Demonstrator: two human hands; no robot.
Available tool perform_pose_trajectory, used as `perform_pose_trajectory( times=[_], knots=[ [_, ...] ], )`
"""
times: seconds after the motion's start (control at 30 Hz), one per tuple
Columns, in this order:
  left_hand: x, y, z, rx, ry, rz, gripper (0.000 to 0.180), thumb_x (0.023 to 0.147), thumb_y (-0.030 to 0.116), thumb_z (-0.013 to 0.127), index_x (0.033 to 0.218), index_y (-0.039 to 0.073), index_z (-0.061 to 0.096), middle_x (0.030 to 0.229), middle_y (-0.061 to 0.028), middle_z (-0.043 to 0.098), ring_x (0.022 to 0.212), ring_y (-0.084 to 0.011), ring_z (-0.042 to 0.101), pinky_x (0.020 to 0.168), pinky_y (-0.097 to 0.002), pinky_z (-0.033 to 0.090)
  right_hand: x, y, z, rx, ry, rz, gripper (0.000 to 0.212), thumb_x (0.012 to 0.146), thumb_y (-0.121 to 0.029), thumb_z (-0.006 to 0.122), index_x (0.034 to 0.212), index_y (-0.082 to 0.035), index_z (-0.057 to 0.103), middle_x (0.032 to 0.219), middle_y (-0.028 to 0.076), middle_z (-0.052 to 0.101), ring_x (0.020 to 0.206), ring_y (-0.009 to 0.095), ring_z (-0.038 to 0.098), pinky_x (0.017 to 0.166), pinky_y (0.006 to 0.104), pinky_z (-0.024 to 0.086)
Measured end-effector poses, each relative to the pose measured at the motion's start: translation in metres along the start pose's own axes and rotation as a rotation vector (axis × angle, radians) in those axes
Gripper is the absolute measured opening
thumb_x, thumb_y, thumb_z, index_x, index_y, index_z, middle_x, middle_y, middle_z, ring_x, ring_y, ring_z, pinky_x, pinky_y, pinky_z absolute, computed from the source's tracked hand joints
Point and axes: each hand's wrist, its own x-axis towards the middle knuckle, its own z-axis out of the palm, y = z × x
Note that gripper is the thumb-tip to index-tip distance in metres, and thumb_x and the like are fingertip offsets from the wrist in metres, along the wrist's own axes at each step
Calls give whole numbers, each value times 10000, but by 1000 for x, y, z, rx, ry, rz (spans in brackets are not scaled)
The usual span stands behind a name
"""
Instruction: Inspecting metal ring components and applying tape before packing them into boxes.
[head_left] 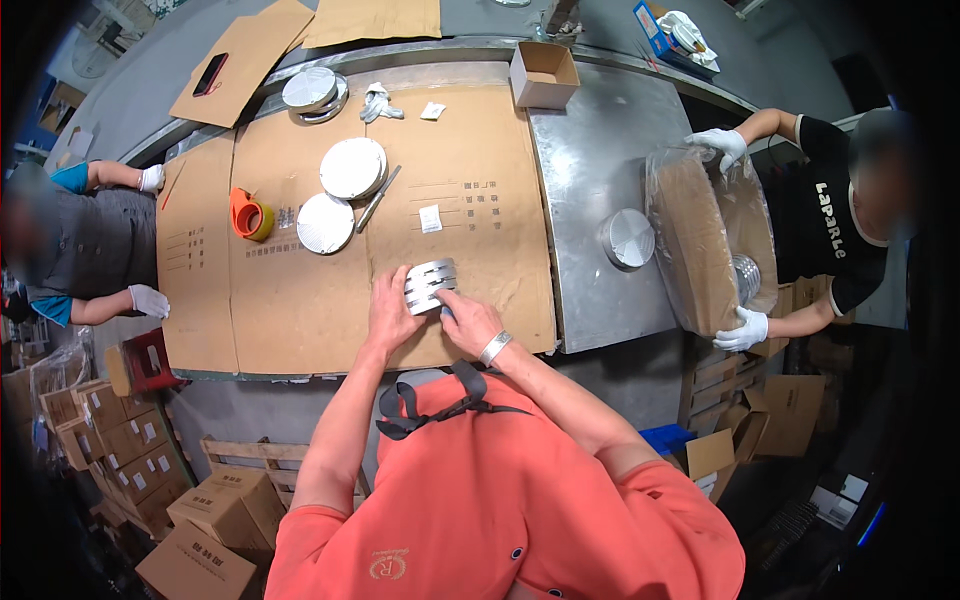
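Near the front edge of the cardboard-covered table, a silver round metal part with slots round its side (431,284) stands tilted between my hands. My left hand (392,308) grips it from the left, fingers wrapped round its side. My right hand (472,324) is closed at its lower right, fingertips against it. A small bluish thing shows under those fingers, too little of it to name. Farther off lie a stack of silver discs (352,167), a single ridged disc (325,223) and a slim grey tool like a file (378,199).
An orange tape dispenser (251,215) sits left of the discs. More discs (310,90), a white glove (379,103) and an open carton (544,75) are at the back. On the right, a gloved co-worker tilts a plastic-lined box (690,240) beside a metal disc (628,239). Another person stands left.
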Motion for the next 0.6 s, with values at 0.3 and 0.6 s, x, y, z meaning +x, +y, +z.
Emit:
perform_pose_trajectory(
  times=[0.3,0.6],
  knots=[
    [4,-12,13,-160,48,-5,886,592,222,847,1332,2,412,1200,-214,494,1129,-398,481,973,-445,424,-10,-17,2,-54,-241,172,613,840,-115,497,1433,-101,345,734,202,639,655,413,618,596,526,477],
    [54,94,12,-320,-33,52,904,558,146,853,1338,-10,424,1183,-207,474,1095,-375,499,952,-451,426,-30,-13,-59,-104,56,337,740,841,-143,509,1509,-136,192,779,208,644,696,397,635,649,502,510]
  ],
)
